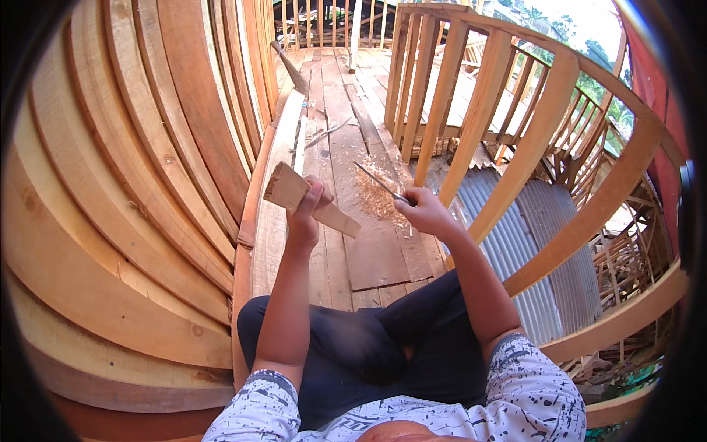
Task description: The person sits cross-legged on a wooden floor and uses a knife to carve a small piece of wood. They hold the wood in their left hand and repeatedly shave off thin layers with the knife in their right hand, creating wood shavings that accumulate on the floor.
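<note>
Wood block [289,187] is up over the plank floor [337,152], fingers of your left hand [307,208] wrapped round it, your right hand's [427,212] gripping the thin-bladed tool [380,181], so a skidding blade could cut those left fingers.

Up on what looks like a raised timber balcony, it's an open-air woodworking spot, bare plank floor [335,272] running up the middle and pale shavings [377,195] strewn right near the centre! Unpainted boards [184,74] line the left of the frame, a slatted wooden railing [530,147] the right, with corrugated metal sheeting [560,243] lower down beyond it and greenery [596,51] upper right.
</note>
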Available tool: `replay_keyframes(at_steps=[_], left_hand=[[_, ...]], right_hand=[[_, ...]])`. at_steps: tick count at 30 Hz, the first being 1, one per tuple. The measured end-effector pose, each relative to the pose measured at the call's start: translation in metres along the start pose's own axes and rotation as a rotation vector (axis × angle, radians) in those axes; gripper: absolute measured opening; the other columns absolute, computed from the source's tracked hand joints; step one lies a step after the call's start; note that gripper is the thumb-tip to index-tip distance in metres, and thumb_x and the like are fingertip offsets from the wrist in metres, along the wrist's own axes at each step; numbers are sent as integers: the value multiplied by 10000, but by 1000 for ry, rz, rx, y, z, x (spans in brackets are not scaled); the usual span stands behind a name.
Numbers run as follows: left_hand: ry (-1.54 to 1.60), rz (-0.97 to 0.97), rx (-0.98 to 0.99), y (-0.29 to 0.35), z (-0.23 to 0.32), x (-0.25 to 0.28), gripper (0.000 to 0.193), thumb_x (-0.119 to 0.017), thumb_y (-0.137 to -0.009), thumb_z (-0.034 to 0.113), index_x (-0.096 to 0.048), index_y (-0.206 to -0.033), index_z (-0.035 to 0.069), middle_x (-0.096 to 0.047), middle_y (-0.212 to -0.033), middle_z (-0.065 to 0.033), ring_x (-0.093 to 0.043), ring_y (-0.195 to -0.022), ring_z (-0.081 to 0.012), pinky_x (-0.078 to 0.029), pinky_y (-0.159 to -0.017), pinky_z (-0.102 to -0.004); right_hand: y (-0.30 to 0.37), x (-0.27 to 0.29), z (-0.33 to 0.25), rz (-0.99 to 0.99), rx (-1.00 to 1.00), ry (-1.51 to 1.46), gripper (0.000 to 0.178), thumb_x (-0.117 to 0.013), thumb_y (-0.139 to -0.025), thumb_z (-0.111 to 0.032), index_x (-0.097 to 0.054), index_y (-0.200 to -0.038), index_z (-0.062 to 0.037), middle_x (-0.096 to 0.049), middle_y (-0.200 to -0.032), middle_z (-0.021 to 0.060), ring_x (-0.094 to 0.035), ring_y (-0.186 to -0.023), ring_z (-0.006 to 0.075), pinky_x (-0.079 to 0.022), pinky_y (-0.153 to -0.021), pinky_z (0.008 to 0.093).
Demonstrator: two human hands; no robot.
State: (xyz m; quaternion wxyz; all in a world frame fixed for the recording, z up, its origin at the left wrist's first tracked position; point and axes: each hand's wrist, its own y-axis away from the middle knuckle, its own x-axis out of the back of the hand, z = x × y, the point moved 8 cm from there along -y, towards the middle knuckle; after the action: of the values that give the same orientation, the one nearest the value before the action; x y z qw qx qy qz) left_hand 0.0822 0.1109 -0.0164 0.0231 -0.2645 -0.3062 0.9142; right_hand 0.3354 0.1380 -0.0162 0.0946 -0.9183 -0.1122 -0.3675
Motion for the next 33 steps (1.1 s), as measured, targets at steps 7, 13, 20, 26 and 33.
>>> replay_keyframes(at_steps=[7, 13, 20, 26, 33], left_hand=[[-66, -21, -8, -6, -8, 0, 288, -551, -963, 276, -465, -766, 83, -445, -690, -25, -435, -646, -158, -405, -696, -331], [2, 14, 39, -17, -10, 19, 334, -478, -1000, 321, -388, -759, 109, -347, -662, -16, -359, -620, -147, -367, -663, -339], [-189, -56, 53, -31, -6, 4, 401, -392, -1034, 434, -348, -773, 133, -327, -683, -13, -365, -666, -173, -362, -777, -373], [-241, 95, 125, -29, -36, 11, 376, -425, -1023, 397, -352, -752, 148, -329, -688, -7, -372, -679, -157, -373, -808, -373], [-124, 68, 3, -27, -45, 16, 371, -446, -1000, 315, -286, -708, 152, -252, -624, 21, -234, -589, -115, -267, -626, -311]], right_hand=[[-57, -70, 46, -119, 7, -41, 387, -631, -951, -331, -586, -1111, 18, -661, -905, 201, -651, -882, 325, -497, -776, 425], [-67, -133, 86, -166, -31, -226, 283, -674, -914, -244, -617, -1049, -2, -669, -859, 186, -658, -788, 294, -506, -708, 420], [-83, -160, 98, -268, -58, -332, 275, -695, -877, -206, -630, -1018, 21, -676, -811, 201, -666, -791, 302, -506, -700, 415], [-90, -162, 112, -205, -57, -353, 300, -633, -922, -250, -613, -1014, 35, -668, -838, 227, -666, -813, 343, -499, -741, 452], [-87, -177, 97, -314, -38, -160, 306, -481, -1017, -257, -584, -953, 24, -630, -812, 237, -638, -800, 365, -477, -711, 495]])
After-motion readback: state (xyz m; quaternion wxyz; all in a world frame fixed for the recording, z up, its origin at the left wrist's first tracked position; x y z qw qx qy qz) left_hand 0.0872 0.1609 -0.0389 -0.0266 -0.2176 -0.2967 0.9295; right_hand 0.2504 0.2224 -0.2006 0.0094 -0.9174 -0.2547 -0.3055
